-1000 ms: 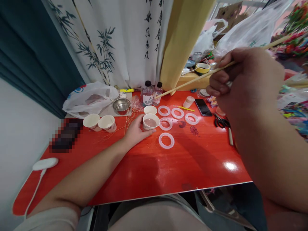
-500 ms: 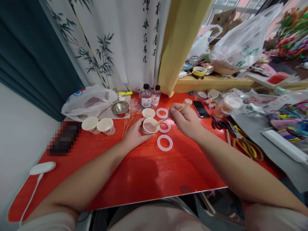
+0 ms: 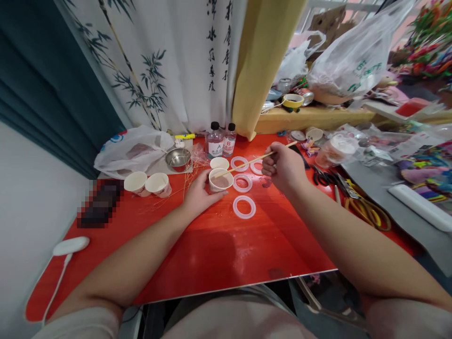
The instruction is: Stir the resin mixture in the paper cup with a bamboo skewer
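Observation:
My left hand (image 3: 202, 192) is curled around a white paper cup (image 3: 221, 187) with pinkish liquid inside, thumb along its near side. A thin wooden stick (image 3: 249, 164) slants down into that cup, and my right hand (image 3: 284, 165) grips its upper part in a closed fist. Another paper cup (image 3: 219, 163) stands just behind the held one. To the right of the cups, several translucent pink ring moulds (image 3: 244, 207) lie flat on the red table (image 3: 197, 254); one is partly hidden by my right hand.
Bottles labelled A (image 3: 215, 141) and B (image 3: 229, 141) stand at the back beside a metal bowl (image 3: 178, 159). Two paper cups (image 3: 158, 185) are at left. Scissors (image 3: 323, 178), a partly covered phone (image 3: 300, 157) and a tape roll (image 3: 293, 100) are at right.
My right hand has shifted right and slightly down, and its hold on the stick is now a fist. Another ring mould now shows beside it. My left hand still holds the cup.

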Available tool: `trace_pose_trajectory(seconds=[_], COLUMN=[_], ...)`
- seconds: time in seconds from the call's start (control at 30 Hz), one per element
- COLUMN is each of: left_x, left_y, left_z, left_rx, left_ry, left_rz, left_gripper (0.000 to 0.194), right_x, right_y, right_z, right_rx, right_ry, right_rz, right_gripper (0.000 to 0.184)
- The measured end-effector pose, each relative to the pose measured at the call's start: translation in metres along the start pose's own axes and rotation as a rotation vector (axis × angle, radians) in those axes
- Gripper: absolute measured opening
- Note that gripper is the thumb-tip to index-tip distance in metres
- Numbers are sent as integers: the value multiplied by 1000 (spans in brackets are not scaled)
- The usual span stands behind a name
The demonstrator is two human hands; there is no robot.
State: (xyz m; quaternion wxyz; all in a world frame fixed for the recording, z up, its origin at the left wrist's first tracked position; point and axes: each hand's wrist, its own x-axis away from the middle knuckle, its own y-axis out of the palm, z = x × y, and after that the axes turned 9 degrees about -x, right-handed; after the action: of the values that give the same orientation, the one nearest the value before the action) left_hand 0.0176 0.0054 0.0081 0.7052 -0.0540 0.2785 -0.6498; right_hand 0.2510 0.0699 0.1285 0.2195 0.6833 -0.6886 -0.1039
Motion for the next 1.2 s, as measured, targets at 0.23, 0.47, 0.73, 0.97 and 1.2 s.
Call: trace_pose_trajectory(seconds=[0.23,0.47,0.73,0.97,1.2], left_x=[-2,-3,-2,-3,-3], left_y=[1,1,1,2,1], left_z=[-2,-2,-2,-3,-3], left_rx=[42,34,60,66,42], left_ry=[-11,10,-11,-22,-8], left_rz=[38,45,50,44,33], left_gripper=[70,66,71,70,66], right_x=[5,18,30,32,44], right_y=[20,39,54,58,73], right_z=[-44,-74,-99,-118,-131], right_rx=[15,67,95,127,122], right_ry=[-100,-205,-315,-408,-412], right_rz=[6,11,10,35,97], right_gripper=[11,19,12,16,35])
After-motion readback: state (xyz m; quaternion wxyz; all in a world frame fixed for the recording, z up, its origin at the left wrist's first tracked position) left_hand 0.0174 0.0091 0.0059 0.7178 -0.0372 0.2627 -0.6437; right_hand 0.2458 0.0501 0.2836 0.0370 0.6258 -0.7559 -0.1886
